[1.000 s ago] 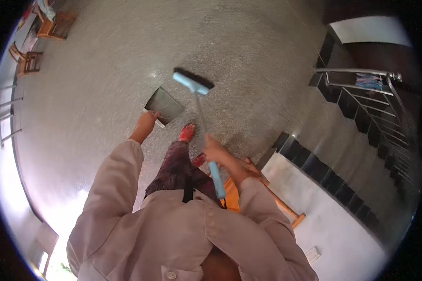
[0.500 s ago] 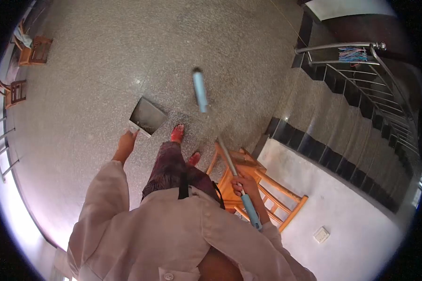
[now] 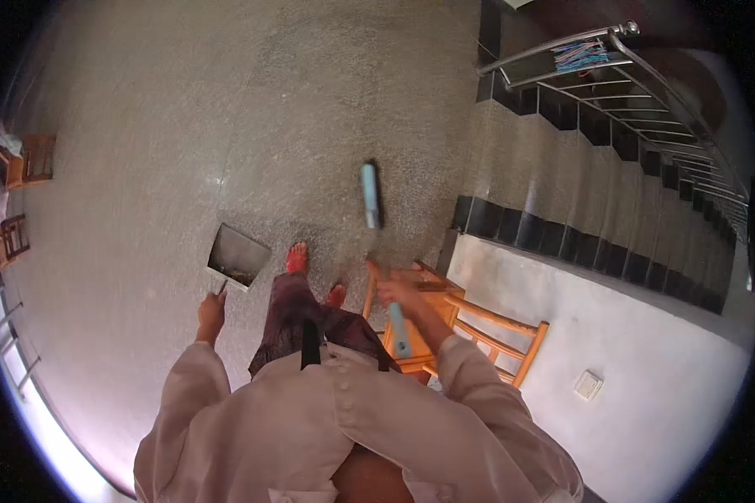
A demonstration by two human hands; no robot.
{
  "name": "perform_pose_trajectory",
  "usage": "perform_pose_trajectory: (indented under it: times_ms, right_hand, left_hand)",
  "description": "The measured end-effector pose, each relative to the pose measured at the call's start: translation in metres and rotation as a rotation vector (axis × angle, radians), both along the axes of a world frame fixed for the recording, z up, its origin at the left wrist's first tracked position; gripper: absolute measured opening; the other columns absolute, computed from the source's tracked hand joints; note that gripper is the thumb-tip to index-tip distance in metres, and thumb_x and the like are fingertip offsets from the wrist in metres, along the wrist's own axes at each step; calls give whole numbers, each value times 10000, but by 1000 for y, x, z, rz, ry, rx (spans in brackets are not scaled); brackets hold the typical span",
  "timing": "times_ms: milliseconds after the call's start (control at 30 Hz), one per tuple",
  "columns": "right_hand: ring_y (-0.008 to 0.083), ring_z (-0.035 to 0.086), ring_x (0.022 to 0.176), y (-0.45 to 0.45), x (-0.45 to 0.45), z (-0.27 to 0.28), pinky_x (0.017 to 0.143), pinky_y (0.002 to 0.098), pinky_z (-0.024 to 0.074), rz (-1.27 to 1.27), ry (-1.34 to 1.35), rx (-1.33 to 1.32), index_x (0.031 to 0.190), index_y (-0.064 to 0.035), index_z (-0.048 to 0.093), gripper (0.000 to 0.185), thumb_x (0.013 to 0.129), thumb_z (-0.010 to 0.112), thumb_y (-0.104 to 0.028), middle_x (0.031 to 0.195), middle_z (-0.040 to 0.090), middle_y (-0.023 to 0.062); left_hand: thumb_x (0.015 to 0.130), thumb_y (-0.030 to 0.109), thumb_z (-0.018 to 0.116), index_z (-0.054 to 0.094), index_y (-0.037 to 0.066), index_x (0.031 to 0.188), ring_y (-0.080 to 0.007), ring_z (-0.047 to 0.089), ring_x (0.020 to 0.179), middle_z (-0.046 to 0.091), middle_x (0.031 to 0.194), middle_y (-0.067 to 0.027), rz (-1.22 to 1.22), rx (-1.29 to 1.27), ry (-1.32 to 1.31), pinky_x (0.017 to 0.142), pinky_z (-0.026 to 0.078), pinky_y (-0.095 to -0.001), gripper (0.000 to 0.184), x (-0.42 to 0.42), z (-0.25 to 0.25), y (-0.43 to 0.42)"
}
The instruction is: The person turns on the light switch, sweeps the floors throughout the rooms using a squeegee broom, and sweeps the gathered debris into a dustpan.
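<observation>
My left hand (image 3: 211, 312) is closed around the short handle of a metal dustpan (image 3: 242, 251). The pan lies on the floor left of my feet, with some debris inside near its handle side. In my closed right hand (image 3: 401, 293) is the handle of a broom, its light blue grip end (image 3: 399, 331) showing below the fist. The blue broom head (image 3: 370, 194) is on or just over the floor ahead of my feet, right of the dustpan and apart from it. Motion blurs the broom handle and my right hand.
A wooden chair (image 3: 432, 312) stands close at my right, against a white wall (image 3: 520, 289). Beyond it are stairs (image 3: 596, 210) with a metal railing (image 3: 646, 99) and a coloured striped bundle (image 3: 580, 55). Two wooden chairs line the far left, one of them a small chair (image 3: 10, 241).
The whole view has shifted. My right hand has moved forward and inward with the broom, and the broom head is nearer my feet. The dustpan stays in my left hand.
</observation>
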State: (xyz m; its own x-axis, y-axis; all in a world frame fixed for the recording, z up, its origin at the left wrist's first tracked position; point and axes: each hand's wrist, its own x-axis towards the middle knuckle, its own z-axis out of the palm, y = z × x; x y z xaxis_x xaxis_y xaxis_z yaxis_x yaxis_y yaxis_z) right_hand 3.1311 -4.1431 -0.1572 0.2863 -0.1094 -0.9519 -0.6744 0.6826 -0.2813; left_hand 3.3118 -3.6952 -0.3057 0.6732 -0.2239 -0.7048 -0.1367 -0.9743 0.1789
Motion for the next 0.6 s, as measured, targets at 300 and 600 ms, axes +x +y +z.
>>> perform_pose_trajectory:
  times_ms: [300, 600]
  right_hand:
    - [59, 362, 410, 1, 72, 22, 334, 199, 292, -29, -241, 638, 826, -72, 413, 95, 877, 383, -146, 520, 340, -27]
    - [116, 378, 371, -119, 87, 21, 290, 314, 349, 191, -146, 388, 815, -125, 443, 197, 860, 383, -308, 523, 401, -28]
  left_hand:
    - [815, 318, 463, 525, 9, 982, -353, 492, 937, 560, 931, -195, -170, -154, -27, 795, 415, -413, 357, -30, -114, 53]
    - [738, 263, 539, 483, -1, 970, -363, 537, 894, 550, 935, -231, 612, 69, 0, 761, 415, -460, 356, 11, 97, -72]
